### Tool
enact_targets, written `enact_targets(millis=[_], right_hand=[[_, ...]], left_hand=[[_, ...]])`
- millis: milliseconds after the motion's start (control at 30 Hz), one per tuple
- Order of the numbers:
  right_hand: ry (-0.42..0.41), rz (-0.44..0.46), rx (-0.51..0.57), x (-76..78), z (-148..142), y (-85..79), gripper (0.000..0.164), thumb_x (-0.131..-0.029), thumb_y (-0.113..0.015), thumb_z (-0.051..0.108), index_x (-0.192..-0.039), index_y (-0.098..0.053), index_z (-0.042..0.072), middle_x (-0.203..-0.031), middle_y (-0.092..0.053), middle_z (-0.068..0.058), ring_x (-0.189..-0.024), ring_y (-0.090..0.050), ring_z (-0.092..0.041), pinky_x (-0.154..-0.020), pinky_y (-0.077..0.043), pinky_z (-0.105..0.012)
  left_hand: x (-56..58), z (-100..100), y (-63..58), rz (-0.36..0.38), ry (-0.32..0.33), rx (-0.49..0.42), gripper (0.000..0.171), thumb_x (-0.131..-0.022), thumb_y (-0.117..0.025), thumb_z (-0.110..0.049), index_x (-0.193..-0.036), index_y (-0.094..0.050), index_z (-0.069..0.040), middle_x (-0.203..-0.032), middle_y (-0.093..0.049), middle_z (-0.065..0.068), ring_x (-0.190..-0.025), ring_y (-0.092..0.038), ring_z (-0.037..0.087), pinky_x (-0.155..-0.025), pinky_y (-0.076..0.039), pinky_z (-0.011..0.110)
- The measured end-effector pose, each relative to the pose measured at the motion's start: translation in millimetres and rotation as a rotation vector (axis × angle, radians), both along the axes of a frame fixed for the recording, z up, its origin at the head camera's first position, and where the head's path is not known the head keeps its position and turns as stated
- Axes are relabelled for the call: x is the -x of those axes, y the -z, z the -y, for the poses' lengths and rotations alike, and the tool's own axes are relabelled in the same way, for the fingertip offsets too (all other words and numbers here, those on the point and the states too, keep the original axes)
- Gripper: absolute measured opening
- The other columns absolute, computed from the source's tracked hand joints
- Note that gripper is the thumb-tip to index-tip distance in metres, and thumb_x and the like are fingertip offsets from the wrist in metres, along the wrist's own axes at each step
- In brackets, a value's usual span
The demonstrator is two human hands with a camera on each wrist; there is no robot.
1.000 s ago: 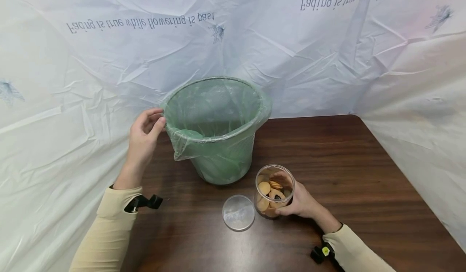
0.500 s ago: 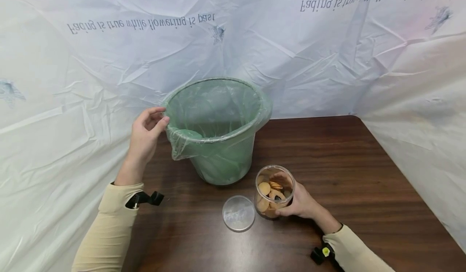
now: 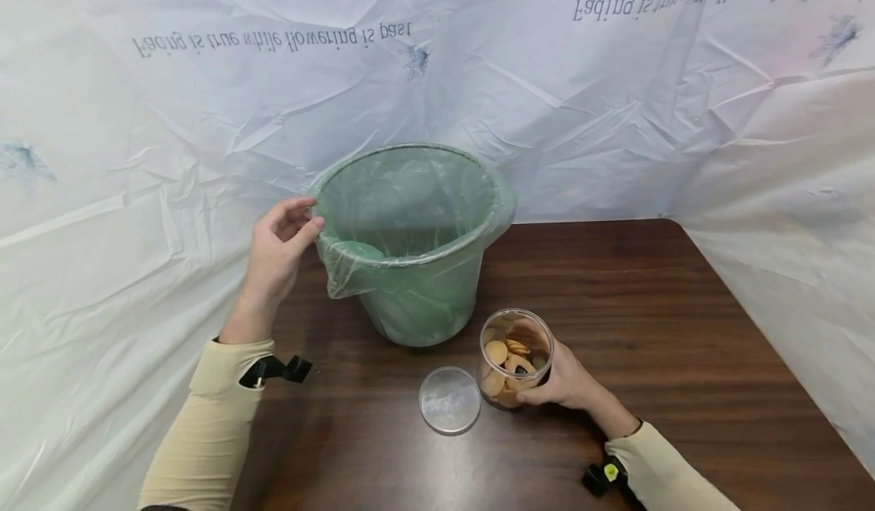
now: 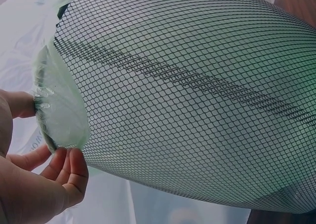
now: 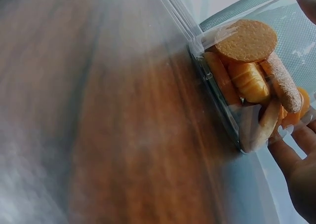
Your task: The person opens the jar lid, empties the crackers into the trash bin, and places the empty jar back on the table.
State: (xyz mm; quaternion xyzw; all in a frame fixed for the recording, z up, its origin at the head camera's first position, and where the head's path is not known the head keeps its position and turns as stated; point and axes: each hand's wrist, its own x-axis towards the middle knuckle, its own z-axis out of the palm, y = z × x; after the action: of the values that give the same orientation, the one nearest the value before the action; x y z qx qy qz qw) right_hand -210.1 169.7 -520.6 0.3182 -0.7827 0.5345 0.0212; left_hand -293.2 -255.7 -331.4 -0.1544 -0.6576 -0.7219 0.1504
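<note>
My left hand (image 3: 272, 257) is at the left rim of a mesh wastebasket (image 4: 187, 105), thumb and fingertips pinching the edge of its pale green trash bag (image 4: 64, 108). The bag lines the basket and folds over the rim, with a loose flap (image 3: 345, 272) hanging at the front left. On the near right, my right hand (image 3: 563, 378) grips a clear lidless jar (image 3: 488, 386) around its right side. Cookies (image 5: 247, 40) of several shapes lie in its lower part, partly hidden by the fingers in the head view. The jar stands upright on the table.
A round clear lid (image 3: 449, 401) lies flat on the dark wooden table (image 3: 615, 291), just left of the jar. White printed sheeting (image 3: 581, 116) hangs behind the table and along both sides. Black camera mounts sit on both wrists.
My left hand has shifted slightly right and up, its fingertips now closer in on the basket's rim. The right hand, jar and lid have stayed in place.
</note>
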Motion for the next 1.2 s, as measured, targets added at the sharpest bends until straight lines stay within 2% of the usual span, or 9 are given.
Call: enact_targets(millis=[200, 400, 633, 767, 1033, 1200], right_hand=[[-0.011, 0.034, 0.004, 0.0, -0.7, -1.5, 0.106, -0.06, -0.093, 0.013, -0.147, -0.034, 0.005, -0.139, -0.049, -0.019, -0.128, -0.048, -0.019, -0.102, -0.041, -0.019], [-0.032, 0.038, 0.053, 2.8, -0.7, 0.4, 0.105, -0.058, -0.093, 0.006, -0.146, -0.035, 0.003, -0.138, -0.05, -0.02, -0.128, -0.048, -0.018, -0.103, -0.039, -0.018], [-0.122, -0.011, 0.188, 7.7, 2.2, 2.6, 0.101, -0.056, -0.089, -0.005, -0.142, -0.035, -0.009, -0.135, -0.047, -0.032, -0.128, -0.049, -0.027, -0.107, -0.038, -0.02], [-0.147, -0.012, 0.247, 10.1, 2.5, 1.0, 0.1, -0.056, -0.086, -0.008, -0.141, -0.033, -0.011, -0.132, -0.045, -0.037, -0.129, -0.048, -0.029, -0.107, -0.038, -0.022], [-0.099, -0.003, 0.222, 11.5, -3.3, -0.8, 0.1, -0.056, -0.085, -0.011, -0.142, -0.035, -0.005, -0.131, -0.047, -0.036, -0.128, -0.049, -0.027, -0.106, -0.039, -0.021], [-0.075, 0.0, 0.199, 11.0, -5.4, -0.7, 0.1, -0.056, -0.086, -0.011, -0.142, -0.035, -0.004, -0.13, -0.047, -0.037, -0.127, -0.05, -0.026, -0.106, -0.04, -0.021]], left_hand=[[-0.7, -2.1, -0.2, -0.003, -0.019, 0.005, 0.037, -0.089, -0.065, 0.001, -0.123, -0.054, 0.013, -0.098, -0.054, 0.006, -0.083, -0.056, 0.011, -0.068, -0.049, 0.017], [0.6, -3.1, 0.2, 0.002, -0.037, 0.006, 0.037, -0.089, -0.065, 0.001, -0.122, -0.055, 0.012, -0.099, -0.053, 0.008, -0.085, -0.056, 0.012, -0.068, -0.049, 0.017], [0.6, -3.2, 1.2, -0.004, -0.033, -0.002, 0.036, -0.089, -0.065, 0.002, -0.123, -0.055, 0.012, -0.098, -0.053, 0.008, -0.084, -0.056, 0.011, -0.067, -0.049, 0.017], [2.3, -2.8, 1.3, -0.007, -0.034, -0.006, 0.035, -0.089, -0.065, 0.002, -0.122, -0.056, 0.01, -0.098, -0.054, 0.006, -0.083, -0.055, 0.011, -0.067, -0.049, 0.017], [2.8, -4.0, 1.2, -0.004, -0.059, -0.01, 0.034, -0.088, -0.064, 0.006, -0.121, -0.057, 0.01, -0.096, -0.055, 0.004, -0.082, -0.056, 0.01, -0.069, -0.048, 0.017], [2.0, -5.0, 1.6, -0.012, -0.045, -0.013, 0.035, -0.089, -0.063, 0.005, -0.122, -0.056, 0.012, -0.096, -0.054, 0.005, -0.082, -0.055, 0.011, -0.068, -0.048, 0.017]])
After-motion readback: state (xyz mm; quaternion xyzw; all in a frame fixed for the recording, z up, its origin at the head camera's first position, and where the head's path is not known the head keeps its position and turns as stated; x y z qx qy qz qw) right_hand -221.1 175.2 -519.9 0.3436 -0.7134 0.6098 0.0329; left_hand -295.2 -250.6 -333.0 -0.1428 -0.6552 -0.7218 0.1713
